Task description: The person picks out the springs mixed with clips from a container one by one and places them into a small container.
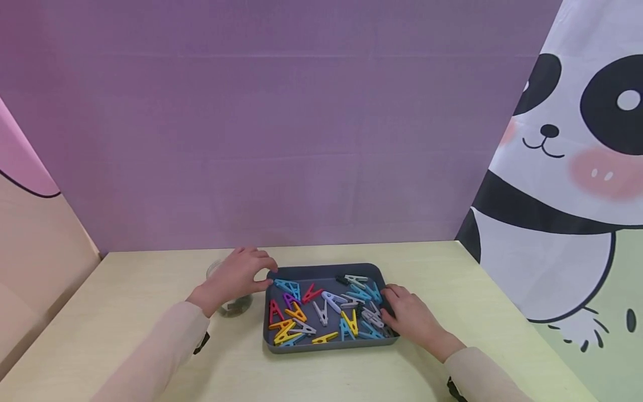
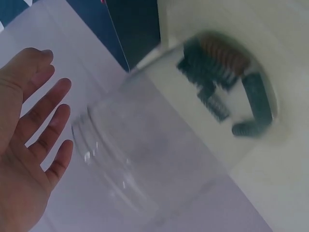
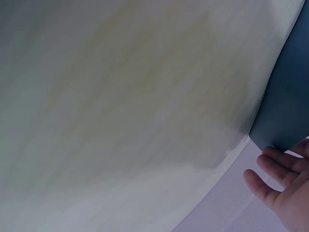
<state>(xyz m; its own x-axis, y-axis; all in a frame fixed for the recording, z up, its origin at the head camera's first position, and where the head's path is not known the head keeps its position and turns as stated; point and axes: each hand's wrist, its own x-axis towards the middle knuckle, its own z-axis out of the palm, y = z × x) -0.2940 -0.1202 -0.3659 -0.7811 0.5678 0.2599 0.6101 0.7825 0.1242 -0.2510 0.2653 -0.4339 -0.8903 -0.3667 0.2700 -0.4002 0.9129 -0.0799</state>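
A dark grey tray (image 1: 326, 347) lies on the table, holding many plastic clothes pegs (image 1: 332, 300) in blue, red, purple, yellow, orange and pale grey. My left hand (image 1: 238, 277) is by its far left corner, thumb and index spread at the rim; the left wrist view shows the other fingers loosely bent, with nothing in them. The right hand (image 1: 413, 315) grips the tray's right side, thumb over the rim and fingertips (image 3: 270, 151) against the outer wall. Behind the left wrist stands a clear jar (image 2: 145, 145), partly hidden in the head view, with dark ribbed pieces (image 2: 258, 99) at its bottom.
The pale wooden table (image 1: 166, 273) ends at a purple backdrop (image 1: 281, 139). A panda-print panel (image 1: 547, 268) rises along the right side, and a beige and pink panel (image 1: 35, 268) along the left. Black coil-like pieces (image 1: 341, 280) lie among the pegs.
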